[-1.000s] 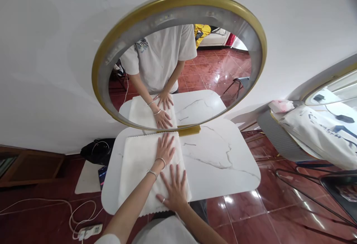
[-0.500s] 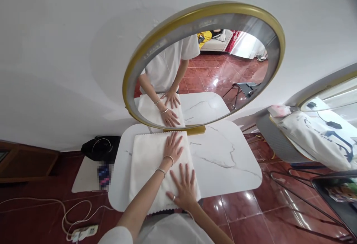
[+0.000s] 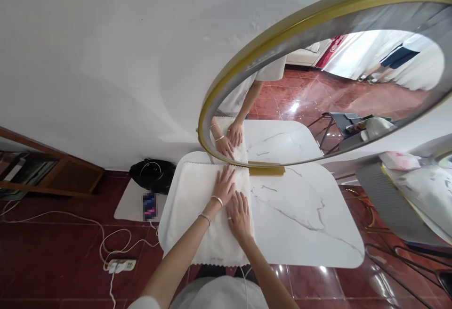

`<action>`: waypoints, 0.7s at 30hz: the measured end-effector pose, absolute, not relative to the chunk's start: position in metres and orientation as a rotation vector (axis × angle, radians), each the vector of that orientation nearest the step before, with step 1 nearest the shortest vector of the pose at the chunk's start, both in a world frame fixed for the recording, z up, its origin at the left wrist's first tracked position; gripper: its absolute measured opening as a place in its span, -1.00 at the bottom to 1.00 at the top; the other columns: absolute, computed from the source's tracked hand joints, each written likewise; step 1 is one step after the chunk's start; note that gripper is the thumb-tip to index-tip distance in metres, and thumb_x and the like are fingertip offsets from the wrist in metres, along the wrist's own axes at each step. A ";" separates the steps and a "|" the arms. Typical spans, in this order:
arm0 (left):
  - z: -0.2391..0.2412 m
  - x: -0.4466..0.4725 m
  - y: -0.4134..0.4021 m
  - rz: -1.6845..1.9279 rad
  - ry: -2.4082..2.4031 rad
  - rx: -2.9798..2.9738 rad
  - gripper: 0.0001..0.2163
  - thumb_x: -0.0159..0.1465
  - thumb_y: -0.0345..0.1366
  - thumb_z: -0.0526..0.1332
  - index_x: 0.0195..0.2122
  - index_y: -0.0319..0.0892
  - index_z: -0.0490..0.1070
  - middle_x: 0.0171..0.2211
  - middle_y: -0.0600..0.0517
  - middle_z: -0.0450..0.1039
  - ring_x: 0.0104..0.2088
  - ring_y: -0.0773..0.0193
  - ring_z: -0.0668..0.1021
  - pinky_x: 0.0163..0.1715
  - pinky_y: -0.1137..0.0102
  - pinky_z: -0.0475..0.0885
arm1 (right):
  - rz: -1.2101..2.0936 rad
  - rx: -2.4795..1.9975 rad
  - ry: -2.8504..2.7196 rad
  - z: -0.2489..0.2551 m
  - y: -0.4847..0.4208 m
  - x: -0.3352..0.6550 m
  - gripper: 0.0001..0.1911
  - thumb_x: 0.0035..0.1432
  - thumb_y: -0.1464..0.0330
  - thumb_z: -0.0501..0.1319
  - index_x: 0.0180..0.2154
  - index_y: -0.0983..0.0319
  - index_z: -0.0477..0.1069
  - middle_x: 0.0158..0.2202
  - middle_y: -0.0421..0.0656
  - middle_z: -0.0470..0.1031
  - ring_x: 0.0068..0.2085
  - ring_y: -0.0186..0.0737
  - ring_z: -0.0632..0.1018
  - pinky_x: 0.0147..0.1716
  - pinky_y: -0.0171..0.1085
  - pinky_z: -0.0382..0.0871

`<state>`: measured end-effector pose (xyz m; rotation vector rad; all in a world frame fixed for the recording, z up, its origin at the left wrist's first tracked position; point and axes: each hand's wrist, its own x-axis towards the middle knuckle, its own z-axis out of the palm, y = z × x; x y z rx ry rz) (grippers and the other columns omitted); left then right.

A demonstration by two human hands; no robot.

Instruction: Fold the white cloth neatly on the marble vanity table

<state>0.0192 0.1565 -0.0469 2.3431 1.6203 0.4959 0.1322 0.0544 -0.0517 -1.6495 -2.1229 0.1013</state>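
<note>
A white cloth with a scalloped edge, folded into a rectangle (image 3: 196, 205), lies on the left part of a white marble-patterned table (image 3: 300, 224). My left hand (image 3: 224, 185) rests flat on the cloth's upper right area, fingers stretched toward the wall, with two bracelets at the wrist. Just below and right of it, my right hand (image 3: 240, 217) lies flat near the cloth's right edge, a ring on one finger. Both palms face down, and neither hand grips the cloth.
A round gold-framed mirror (image 3: 226, 87) stands on a gold base (image 3: 266, 170) at the table's back. Left of the table are a black bag (image 3: 151, 177), a power strip (image 3: 122, 265) with cables, and a wooden cabinet (image 3: 77, 172). Another table with a white bag (image 3: 427, 186) stands right.
My right hand has moved up the cloth, closer to my left hand, with its fingers less spread. The view has turned left, so table and mirror appear further right.
</note>
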 end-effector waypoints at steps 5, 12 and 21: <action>-0.043 -0.051 0.143 0.510 2.067 2.091 -0.51 0.34 -0.10 0.03 0.29 -0.04 0.13 0.40 -0.12 -0.23 0.37 -0.10 -0.13 0.26 -0.12 -0.06 | 0.032 -1.624 -2.146 -0.048 0.111 0.125 -0.34 0.36 0.31 -0.09 0.37 0.27 -0.33 0.38 0.03 -0.10 0.38 -0.04 -0.07 0.26 0.06 0.01; -0.037 -0.078 0.178 0.403 2.126 2.137 -0.50 0.29 -0.04 0.09 0.26 0.06 0.18 0.40 -0.06 -0.19 0.37 -0.13 -0.10 0.27 -0.13 -0.16 | 0.031 -1.731 -2.180 -0.051 0.167 0.096 -0.35 0.32 0.25 -0.03 0.36 0.26 -0.14 0.39 0.09 -0.19 0.36 0.11 -0.07 0.23 0.12 -0.04; -0.032 -0.095 0.247 0.349 1.983 2.262 -0.63 0.31 -0.24 0.05 0.13 -0.07 0.36 0.32 -0.11 0.08 0.34 -0.10 0.03 0.27 -0.17 -0.18 | 0.250 -2.055 -2.260 -0.035 0.248 0.057 -0.34 0.31 0.06 -0.06 0.20 0.43 0.22 0.16 0.22 0.30 0.18 0.29 0.27 0.12 0.12 0.09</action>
